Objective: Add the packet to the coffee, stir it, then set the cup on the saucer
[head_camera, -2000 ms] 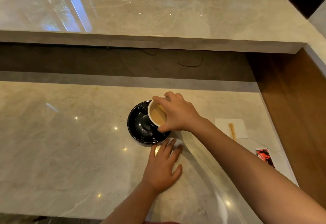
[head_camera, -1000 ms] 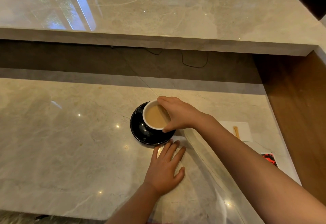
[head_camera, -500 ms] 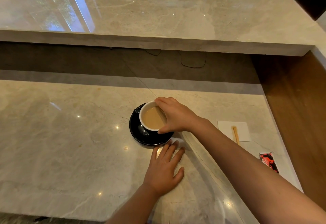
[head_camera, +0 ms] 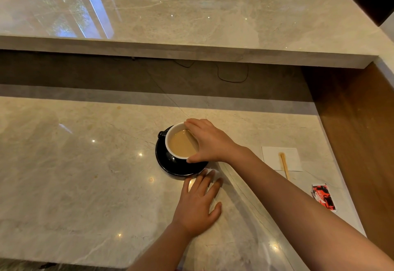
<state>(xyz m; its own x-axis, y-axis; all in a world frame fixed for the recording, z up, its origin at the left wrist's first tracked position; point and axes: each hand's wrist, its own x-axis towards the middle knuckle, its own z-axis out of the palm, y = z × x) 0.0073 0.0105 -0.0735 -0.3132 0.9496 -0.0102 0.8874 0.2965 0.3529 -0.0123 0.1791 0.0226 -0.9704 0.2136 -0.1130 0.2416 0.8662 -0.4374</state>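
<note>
The cup (head_camera: 180,145) sits on the black saucer (head_camera: 170,166), upright, its white inside holding pale, milky-brown coffee (head_camera: 181,146) and its small dark handle (head_camera: 161,134) pointing to the left. The right hand (head_camera: 210,141) reaches in from the right and grips the cup from above — the fingers curl over the far rim and the thumb presses on the near rim, so the hand is closed around the cup's right side. The left hand (head_camera: 197,203) lies palm down on the marble counter (head_camera: 74,174) just in front of the saucer, fingers spread and flat, holding nothing; the fingertips (head_camera: 203,174) come right up to the saucer's near edge, though whether they touch it cannot be told. Off to the right, well apart from the cup, a white napkin (head_camera: 292,159) lies flat with a wooden stir stick (head_camera: 284,165) resting across it, the stick's near end reaching past the napkin's edge. Nearer the counter's right edge lies the red and black packet (head_camera: 323,196) — flat on the marble, apart from the napkin. A raised marble ledge (head_camera: 191,14) runs across behind the lower counter.
</note>
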